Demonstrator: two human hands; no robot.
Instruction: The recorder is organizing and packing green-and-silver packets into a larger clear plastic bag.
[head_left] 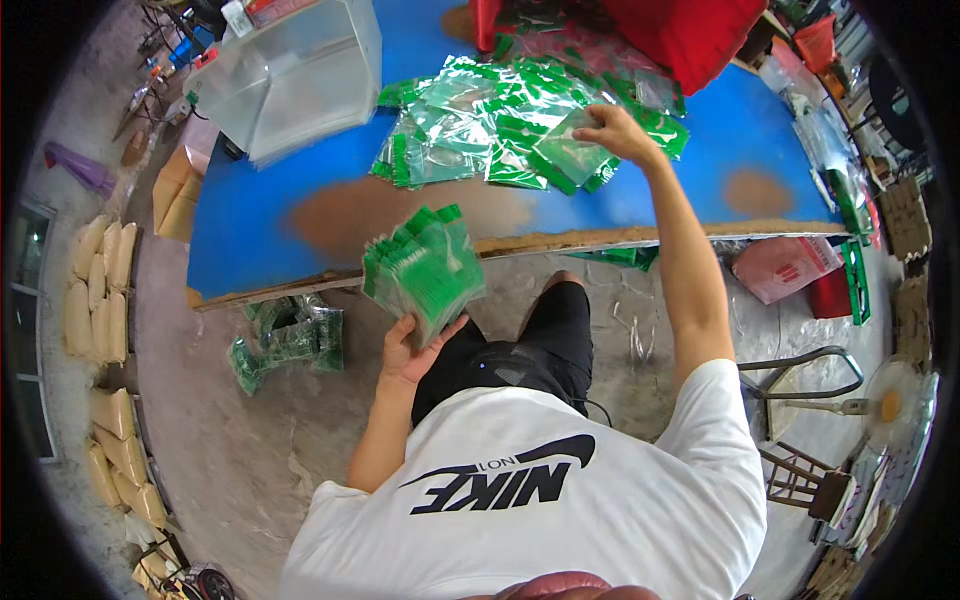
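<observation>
My left hand grips the bottom of a fanned stack of clear plastic packets with green ends, held up in front of the table's near edge. On the blue table lies a loose, shiny heap of the same kind of green-edged packets. Over the right part of that heap reaches my right hand, its fingers closed at the upper edge of one clear green-edged packet. The exact pinch is partly hidden by the fingers. What the packets contain cannot be made out.
A translucent plastic bin stands at the table's far left, and a red container at the back. The blue table has a worn front edge. Bundled green packets lie on the floor at left; a pink bag sits at right.
</observation>
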